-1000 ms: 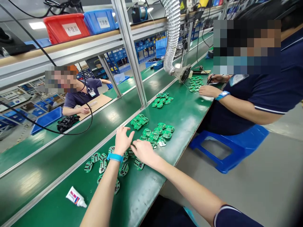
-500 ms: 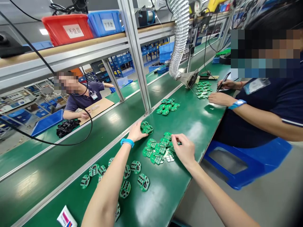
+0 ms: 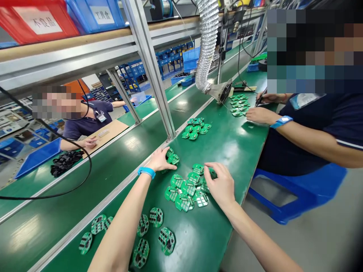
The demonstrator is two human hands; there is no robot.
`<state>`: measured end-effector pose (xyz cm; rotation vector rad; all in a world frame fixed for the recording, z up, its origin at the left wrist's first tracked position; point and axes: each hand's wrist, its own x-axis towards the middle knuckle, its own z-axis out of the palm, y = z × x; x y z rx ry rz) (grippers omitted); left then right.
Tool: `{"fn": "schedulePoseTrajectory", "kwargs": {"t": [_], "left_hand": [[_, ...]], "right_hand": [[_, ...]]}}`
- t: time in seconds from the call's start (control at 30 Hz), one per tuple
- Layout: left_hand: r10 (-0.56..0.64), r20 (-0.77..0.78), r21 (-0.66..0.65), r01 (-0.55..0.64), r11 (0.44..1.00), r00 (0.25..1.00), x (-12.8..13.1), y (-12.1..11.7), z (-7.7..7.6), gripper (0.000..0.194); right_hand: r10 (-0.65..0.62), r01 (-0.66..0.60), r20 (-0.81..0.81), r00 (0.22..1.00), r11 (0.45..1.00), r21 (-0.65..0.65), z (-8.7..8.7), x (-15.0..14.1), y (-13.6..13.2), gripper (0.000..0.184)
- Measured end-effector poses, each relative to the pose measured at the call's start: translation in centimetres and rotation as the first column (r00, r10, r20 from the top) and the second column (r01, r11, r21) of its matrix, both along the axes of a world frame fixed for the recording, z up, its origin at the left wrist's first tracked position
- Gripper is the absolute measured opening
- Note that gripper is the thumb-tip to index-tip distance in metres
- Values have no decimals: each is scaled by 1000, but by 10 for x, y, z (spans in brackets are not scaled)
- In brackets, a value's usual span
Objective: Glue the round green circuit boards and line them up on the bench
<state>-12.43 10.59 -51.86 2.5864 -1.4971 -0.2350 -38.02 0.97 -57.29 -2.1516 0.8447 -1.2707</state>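
My left hand, with a blue wrist strap, curls its fingers round a small stack of green circuit boards by the metal post on the green bench. My right hand lies bent over the right edge of a loose heap of green boards, fingertips pressed on them. Several more boards with dark parts lie close to me, under my left forearm.
Another pile of boards lies further up the bench. A person on a blue stool at the right works on boards under a silver fume hose. Another person sits across the conveyor. Red and blue bins stand on the shelf.
My left hand has pulled the small stack a little toward me and closed round it. My right hand has settled lower onto the heap's right edge. The view has shifted downward.
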Motion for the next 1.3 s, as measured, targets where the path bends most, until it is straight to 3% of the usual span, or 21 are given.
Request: {"fn": "schedulePoseTrajectory", "kwargs": {"t": [0.1, 0.17, 0.3, 0.37, 0.47, 0.6, 0.77, 0.87, 0.93, 1.1, 1.3], "left_hand": [[-25, -41, -2, 24, 1000, 999, -5, 2, 6, 119], [-47, -30, -69, 44, 997, 998, -17, 6, 16, 120], [-66, 59, -295, 81, 952, 996, -73, 29, 26, 86], [-31, 89, -248, 53, 967, 996, -108, 45, 20, 84], [79, 115, -132, -64, 989, 990, -150, 66, 1, 101], [138, 60, -86, -133, 987, 989, -169, 74, -12, 90], [120, 138, -143, -100, 985, 983, -147, 67, 15, 88], [44, 262, -204, 11, 979, 964, -106, 49, 35, 88], [-35, 296, -167, 88, 982, 954, -73, 32, 41, 89], [-140, 137, 3, 141, 990, 981, -18, 2, 28, 92], [-151, -15, -24, 150, 988, 988, -11, 9, 17, 114]], "right_hand": [[19, -18, -124, 992, 1000, 7, -10, 3, -3, 36], [28, -24, -182, 983, 999, 29, -15, 4, -3, 42], [48, -35, -203, 978, 997, 70, -16, 3, -1, 47], [70, -57, -209, 976, 996, 67, -13, 2, 0, 47], [99, -90, -200, 975, 994, 54, -13, 1, 0, 44], [111, -99, -162, 981, 992, 80, -17, 1, -3, 40], [110, -97, -112, 988, 988, 117, -21, 2, -8, 38], [118, -106, -75, 990, 984, 141, -22, 2, -9, 37], [137, -129, -34, 990, 977, 168, -21, 3, -10, 38], [165, -167, 30, 986, 963, 213, -18, 1, -11, 36], [156, -169, 75, 985, 960, 223, -13, 1, -11, 32]]}}
